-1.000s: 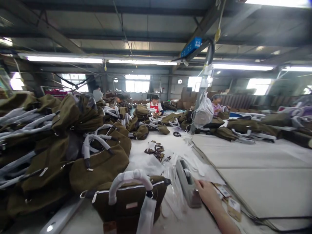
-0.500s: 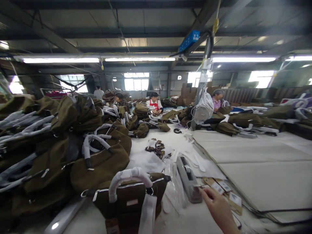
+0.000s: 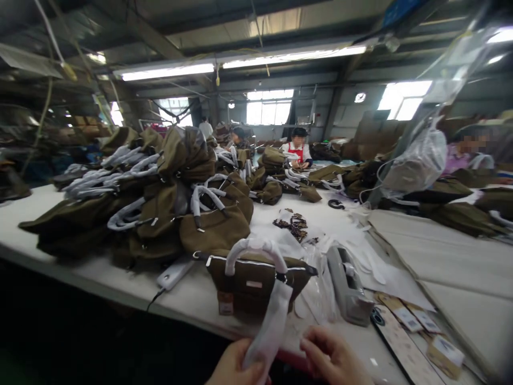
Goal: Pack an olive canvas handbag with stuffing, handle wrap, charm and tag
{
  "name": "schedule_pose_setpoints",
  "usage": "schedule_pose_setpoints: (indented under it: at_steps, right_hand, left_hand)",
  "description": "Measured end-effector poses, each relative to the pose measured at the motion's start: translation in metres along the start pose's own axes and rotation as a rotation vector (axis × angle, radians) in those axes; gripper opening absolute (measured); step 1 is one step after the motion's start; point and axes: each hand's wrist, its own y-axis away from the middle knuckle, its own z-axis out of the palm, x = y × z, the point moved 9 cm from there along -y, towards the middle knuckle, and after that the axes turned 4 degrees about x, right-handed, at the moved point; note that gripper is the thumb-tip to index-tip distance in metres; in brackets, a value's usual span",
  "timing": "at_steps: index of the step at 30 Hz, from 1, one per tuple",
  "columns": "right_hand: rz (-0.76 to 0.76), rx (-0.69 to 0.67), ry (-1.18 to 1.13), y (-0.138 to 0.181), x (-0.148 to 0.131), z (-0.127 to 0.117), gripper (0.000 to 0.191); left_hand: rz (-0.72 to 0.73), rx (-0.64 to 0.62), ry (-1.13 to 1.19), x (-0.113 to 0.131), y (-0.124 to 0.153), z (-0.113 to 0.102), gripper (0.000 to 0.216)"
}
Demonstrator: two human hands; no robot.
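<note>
An olive-brown handbag (image 3: 260, 297) stands at the table's front edge, with a silver zip along its top and a white-wrapped handle (image 3: 256, 246) arching over it. From a ring by that handle a white-wrapped strap (image 3: 272, 313) runs down toward me. My left hand (image 3: 236, 363) is closed around the strap's lower end. Just right of it, my right hand (image 3: 334, 355) is raised with fingers curled and thumb close to them; whatever it may pinch is too small to make out. A grey tape dispenser (image 3: 349, 289) sits right of the bag.
Piled olive bags (image 3: 160, 203) with wrapped handles cover the left. Paper tags (image 3: 420, 318), scissors (image 3: 377, 316) and a patterned phone-like slab (image 3: 404, 342) lie at right. A metal post with a plastic bag (image 3: 419, 160) rises behind. Co-workers (image 3: 297, 149) sit across the table.
My right hand has left the tape dispenser's end and come back toward me beside the strap. My left hand has come into view, gripping the strap. The view has swung left and tilted.
</note>
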Motion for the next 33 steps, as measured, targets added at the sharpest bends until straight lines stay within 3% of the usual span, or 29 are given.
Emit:
schedule_pose_setpoints:
  at_steps: [3, 7, 11, 14, 22, 25, 28, 31, 33]
  right_hand:
    - [-0.039, -0.204, -0.047, 0.004, -0.024, 0.058, 0.057]
    - [-0.032, -0.204, 0.045, -0.006, -0.007, 0.088, 0.05]
    - [0.028, -0.144, 0.106, -0.017, 0.019, 0.094, 0.042]
    - [0.042, -0.137, 0.096, -0.019, 0.021, 0.094, 0.038]
    - [0.106, -0.36, -0.131, -0.008, 0.018, 0.102, 0.031]
    - [0.162, -0.314, -0.134, -0.012, 0.026, 0.103, 0.031]
    - [0.168, -0.256, -0.158, -0.019, 0.028, 0.104, 0.025]
    - [0.084, -0.238, -0.171, -0.025, 0.02, 0.105, 0.019]
    - [0.037, -0.241, -0.18, -0.027, 0.013, 0.106, 0.018]
  left_hand:
    - [0.095, 0.013, 0.035, 0.01, 0.001, 0.001, 0.081]
    - [0.168, 0.109, -0.037, 0.023, 0.01, -0.009, 0.066]
    - [0.201, 0.085, -0.075, 0.033, 0.019, -0.011, 0.047]
    - [0.218, 0.09, -0.122, 0.036, 0.02, -0.012, 0.038]
    - [0.258, 0.225, 0.003, 0.041, 0.017, -0.025, 0.056]
    - [0.253, 0.156, 0.062, 0.049, 0.019, -0.018, 0.058]
    - [0.297, 0.1, -0.038, 0.058, 0.023, -0.007, 0.06]
    - [0.359, 0.173, -0.162, 0.058, 0.025, -0.005, 0.063]
    - [0.307, 0.246, -0.165, 0.046, 0.023, -0.01, 0.066]
